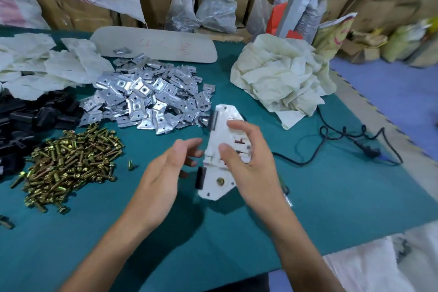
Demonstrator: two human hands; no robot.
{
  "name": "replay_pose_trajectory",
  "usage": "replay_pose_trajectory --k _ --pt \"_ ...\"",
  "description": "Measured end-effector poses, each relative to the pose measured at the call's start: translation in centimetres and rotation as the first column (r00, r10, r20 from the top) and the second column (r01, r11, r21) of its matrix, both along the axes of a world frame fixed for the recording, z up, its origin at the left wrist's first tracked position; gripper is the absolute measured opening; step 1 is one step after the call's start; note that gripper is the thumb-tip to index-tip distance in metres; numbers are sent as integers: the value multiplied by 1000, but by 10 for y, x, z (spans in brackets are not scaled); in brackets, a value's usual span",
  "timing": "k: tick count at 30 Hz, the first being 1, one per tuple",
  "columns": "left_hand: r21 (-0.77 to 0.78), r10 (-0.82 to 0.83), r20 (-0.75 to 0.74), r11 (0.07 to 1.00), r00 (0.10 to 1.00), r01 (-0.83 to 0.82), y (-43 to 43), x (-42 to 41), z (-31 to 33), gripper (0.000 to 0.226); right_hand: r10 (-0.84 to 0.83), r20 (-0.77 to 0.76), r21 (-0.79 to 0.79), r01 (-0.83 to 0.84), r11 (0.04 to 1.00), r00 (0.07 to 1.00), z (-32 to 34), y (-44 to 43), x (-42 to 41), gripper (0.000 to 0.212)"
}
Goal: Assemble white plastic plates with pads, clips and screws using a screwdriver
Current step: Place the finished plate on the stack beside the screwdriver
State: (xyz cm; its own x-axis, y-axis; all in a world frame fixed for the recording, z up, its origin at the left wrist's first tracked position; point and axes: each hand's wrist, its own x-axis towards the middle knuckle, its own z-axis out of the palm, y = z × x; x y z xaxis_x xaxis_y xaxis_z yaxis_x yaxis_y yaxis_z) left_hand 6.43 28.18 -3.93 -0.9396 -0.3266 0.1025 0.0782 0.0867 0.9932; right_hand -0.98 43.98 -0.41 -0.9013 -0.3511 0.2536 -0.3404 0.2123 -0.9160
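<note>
Fingers (pixel 234 124) of your right hand (pixel 251 166) are gripping the long white plastic plate (pixel 214 188) bearing two black pads (pixel 200 177) and a brass screw (pixel 220 181); your left hand (pixel 161 173) is hovering relaxed

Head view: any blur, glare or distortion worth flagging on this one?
Head view: wide-angle bowing toward the edges; bags at far right smeared; metal clips glint brightly; left hand and right hand, which holds the white plate, slightly soft; diffuse shadow beneath them on the green table.
</note>
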Motion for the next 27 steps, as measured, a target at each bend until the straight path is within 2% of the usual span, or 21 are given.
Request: replay_pose_trajectory --k 3,6,8,10,12,16,21,24,27 --pt "-64 108 30 992 994 -106 -12 -4 -13 42 -170 -46 46 172 984 984 27 44 -37 47" --pt "-78 158 73 985 985 -152 -17 -5 -26 37 -338 -16 393 317 863 941 41 90 -99 52" --pt "-127 149 87 982 985 -137 -15 -5 -33 38 -388 16 624 294 724 921 36 112 -140 51" --pt "-167 134 94 979 986 -117 -13 -5 -38 39 -398 50 727 239 644 916 26 121 -174 52" --pt "-195 136 99 974 986 -115 -13 -6 -40 40 -416 68 718 245 651 907 16 123 -201 52" --pt "-241 144 104 964 984 -116 -16 -6 -43 41 -424 -4 678 314 665 906 1 112 -245 51" --pt "-266 160 96 955 982 -129 -14 -7 -39 18 -349 -88 632 324 705 933 -1 96 -290 47" --pt "-280 151 83 952 985 -122 -14 -5 -37 16 -397 -18 605 327 726 917 1 103 -302 58" --pt "-288 145 81 951 986 -116 -14 -4 -37 14 -408 44 610 299 734 912 1 125 -302 50"
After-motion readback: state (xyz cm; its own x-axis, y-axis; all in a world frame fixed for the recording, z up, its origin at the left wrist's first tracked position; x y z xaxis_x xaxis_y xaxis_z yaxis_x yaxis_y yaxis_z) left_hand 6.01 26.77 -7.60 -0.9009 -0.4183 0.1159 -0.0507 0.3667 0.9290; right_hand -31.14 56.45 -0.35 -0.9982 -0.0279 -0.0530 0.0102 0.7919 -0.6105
